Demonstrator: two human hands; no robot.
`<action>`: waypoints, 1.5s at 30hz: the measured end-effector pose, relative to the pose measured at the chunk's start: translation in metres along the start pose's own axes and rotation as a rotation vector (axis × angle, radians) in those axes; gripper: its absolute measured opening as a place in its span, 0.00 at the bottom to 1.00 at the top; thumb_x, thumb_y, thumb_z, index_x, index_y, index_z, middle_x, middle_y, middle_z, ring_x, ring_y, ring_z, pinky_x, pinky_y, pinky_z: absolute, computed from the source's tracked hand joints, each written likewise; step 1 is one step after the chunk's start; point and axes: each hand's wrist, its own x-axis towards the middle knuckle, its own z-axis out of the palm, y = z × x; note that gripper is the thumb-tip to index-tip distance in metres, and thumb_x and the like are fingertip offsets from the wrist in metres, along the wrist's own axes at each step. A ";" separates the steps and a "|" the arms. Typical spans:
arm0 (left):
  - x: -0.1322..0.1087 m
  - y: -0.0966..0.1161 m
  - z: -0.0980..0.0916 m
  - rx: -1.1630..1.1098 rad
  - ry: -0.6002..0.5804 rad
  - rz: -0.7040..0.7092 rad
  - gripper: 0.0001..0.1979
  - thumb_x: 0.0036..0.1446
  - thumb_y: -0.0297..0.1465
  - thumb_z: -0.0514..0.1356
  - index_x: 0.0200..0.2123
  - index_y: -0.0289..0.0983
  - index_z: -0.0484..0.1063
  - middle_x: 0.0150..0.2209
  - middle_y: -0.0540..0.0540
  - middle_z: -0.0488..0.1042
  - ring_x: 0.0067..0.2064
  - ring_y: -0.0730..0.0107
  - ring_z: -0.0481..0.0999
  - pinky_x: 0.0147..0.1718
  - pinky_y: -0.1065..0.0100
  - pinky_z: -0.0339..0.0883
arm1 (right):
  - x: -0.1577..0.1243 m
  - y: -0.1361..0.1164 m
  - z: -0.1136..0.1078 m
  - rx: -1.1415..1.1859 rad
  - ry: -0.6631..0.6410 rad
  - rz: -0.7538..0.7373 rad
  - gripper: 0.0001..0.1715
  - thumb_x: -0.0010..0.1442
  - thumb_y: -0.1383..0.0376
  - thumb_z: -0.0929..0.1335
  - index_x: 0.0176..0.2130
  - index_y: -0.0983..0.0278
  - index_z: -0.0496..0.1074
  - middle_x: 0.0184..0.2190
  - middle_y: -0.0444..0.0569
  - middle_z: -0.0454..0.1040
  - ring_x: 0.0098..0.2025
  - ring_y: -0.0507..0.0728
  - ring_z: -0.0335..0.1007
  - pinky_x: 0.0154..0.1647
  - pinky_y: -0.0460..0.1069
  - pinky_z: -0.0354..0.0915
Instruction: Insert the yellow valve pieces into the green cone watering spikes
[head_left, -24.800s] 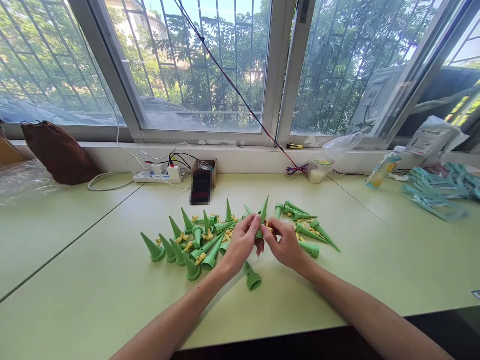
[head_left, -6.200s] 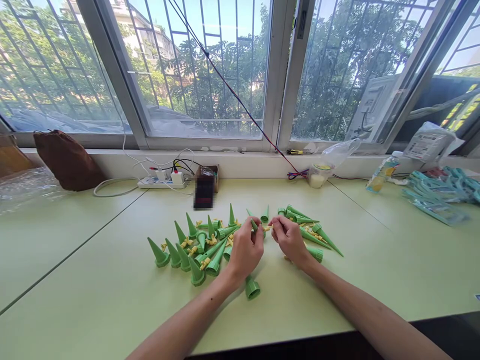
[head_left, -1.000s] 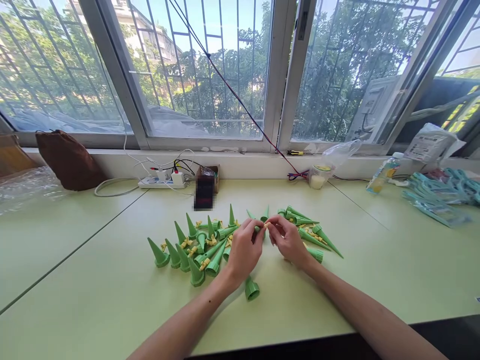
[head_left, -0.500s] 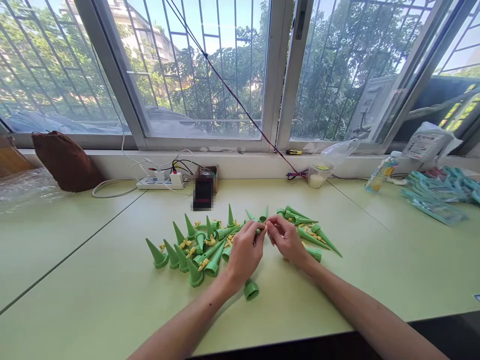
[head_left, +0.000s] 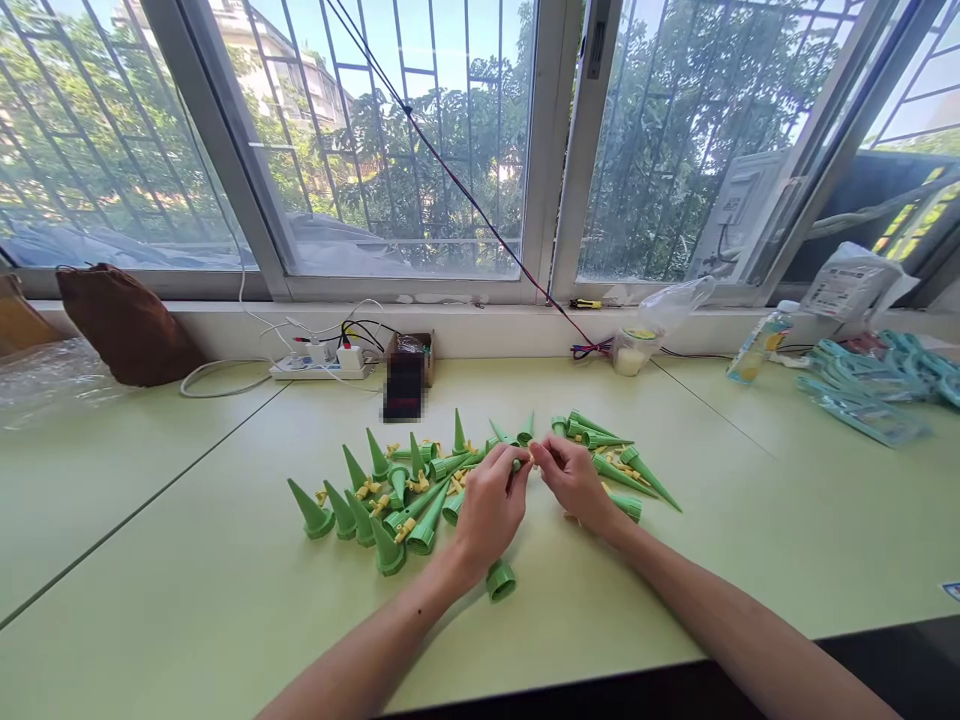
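Note:
Over the middle of the table, my left hand (head_left: 491,500) is closed, with a bit of a green plastic spike (head_left: 516,465) showing between its fingers. My right hand (head_left: 574,478) meets it fingertip to fingertip, pinching a small pale yellow piece that looks like one of the yellow valves; the fingers mostly hide it. Several green cone-shaped spikes (head_left: 388,548) stand or lie left of my hands, with small yellow valves (head_left: 405,528) scattered among them. More spikes (head_left: 626,475) lie to the right. Below my left wrist is a green spike (head_left: 500,580), its open end facing me.
Along the window sill are a brown bag (head_left: 127,325), a white power strip (head_left: 319,370) with cables, a small box (head_left: 420,355), a plastic cup (head_left: 632,355) and a drink bottle (head_left: 763,343). Teal packets (head_left: 870,385) are piled at the far right. The table's front edge is at the lower right.
Both hands stay fingertip to fingertip in nearly the same place; the right fingers have shifted slightly. The whole view has moved a little, and the spikes on the table look unmoved.

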 end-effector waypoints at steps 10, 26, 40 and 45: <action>0.002 -0.002 0.001 -0.007 0.031 0.002 0.06 0.63 0.26 0.55 0.35 0.38 0.70 0.34 0.49 0.73 0.33 0.72 0.72 0.33 0.72 0.64 | -0.003 -0.002 0.001 0.129 -0.075 -0.070 0.15 0.67 0.54 0.62 0.35 0.62 0.65 0.20 0.39 0.61 0.21 0.50 0.56 0.23 0.46 0.55; -0.001 0.000 0.002 0.001 0.000 0.026 0.05 0.63 0.26 0.55 0.35 0.38 0.69 0.33 0.50 0.72 0.29 0.75 0.69 0.29 0.73 0.61 | 0.000 0.004 0.001 -0.015 -0.018 -0.048 0.26 0.67 0.50 0.60 0.23 0.62 0.56 0.18 0.39 0.54 0.21 0.49 0.48 0.22 0.47 0.48; -0.001 0.001 0.001 0.010 0.001 -0.012 0.06 0.63 0.27 0.54 0.33 0.38 0.68 0.32 0.50 0.72 0.29 0.74 0.69 0.30 0.72 0.61 | -0.001 0.001 0.000 -0.038 -0.096 -0.094 0.26 0.68 0.52 0.58 0.23 0.62 0.57 0.19 0.41 0.56 0.22 0.50 0.50 0.23 0.47 0.49; -0.002 0.003 0.000 0.030 -0.010 0.000 0.06 0.63 0.27 0.54 0.33 0.38 0.68 0.31 0.50 0.71 0.26 0.75 0.67 0.27 0.72 0.58 | -0.001 0.003 0.000 -0.093 -0.080 -0.103 0.29 0.68 0.49 0.57 0.21 0.62 0.55 0.17 0.41 0.55 0.21 0.50 0.49 0.22 0.47 0.48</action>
